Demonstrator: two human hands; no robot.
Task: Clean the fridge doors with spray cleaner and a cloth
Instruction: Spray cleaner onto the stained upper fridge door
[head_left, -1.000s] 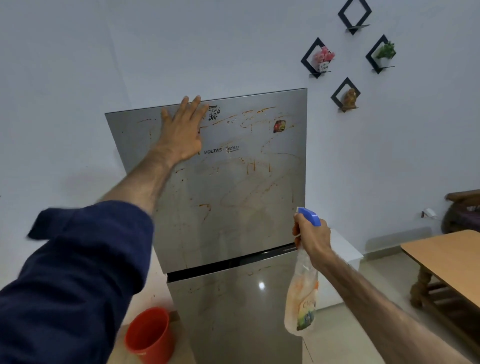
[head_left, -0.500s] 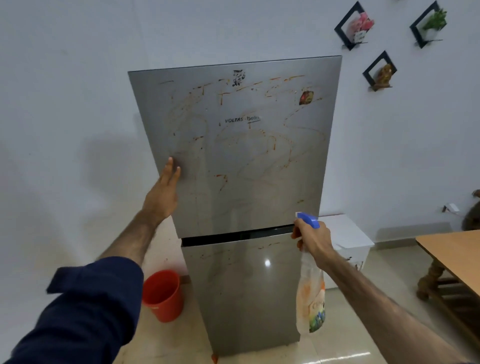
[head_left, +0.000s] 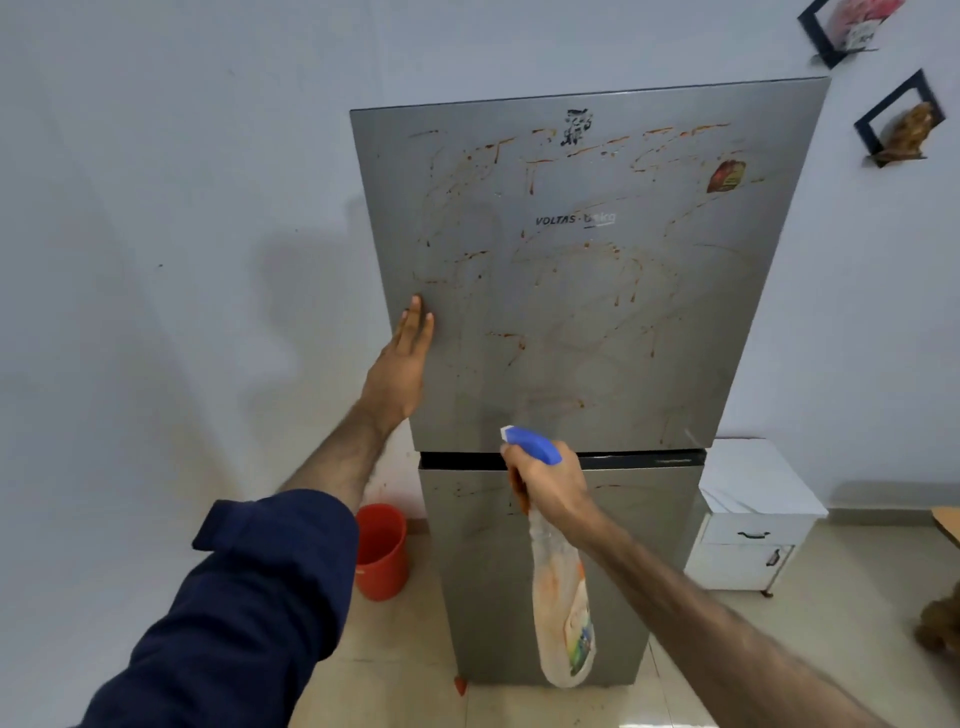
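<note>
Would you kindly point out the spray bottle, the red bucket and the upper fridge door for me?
spray bottle (head_left: 563, 613), head view, on its clear body below the right hand.
red bucket (head_left: 382, 564), head view, on its outer wall.
upper fridge door (head_left: 691, 312), head view, on its stained steel face.

2 fridge doors (head_left: 587, 270), 1 spray btl (head_left: 563, 597), 1 red bucket (head_left: 382, 556), 1 cabinet (head_left: 753, 519), 2 hands (head_left: 400, 369)

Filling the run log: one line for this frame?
left hand flat on upper door | right hand grips spray bottle | stains unwiped

Single head-worn view, forward and slightly down, near and square onto the fridge (head_left: 571, 312) front
</note>
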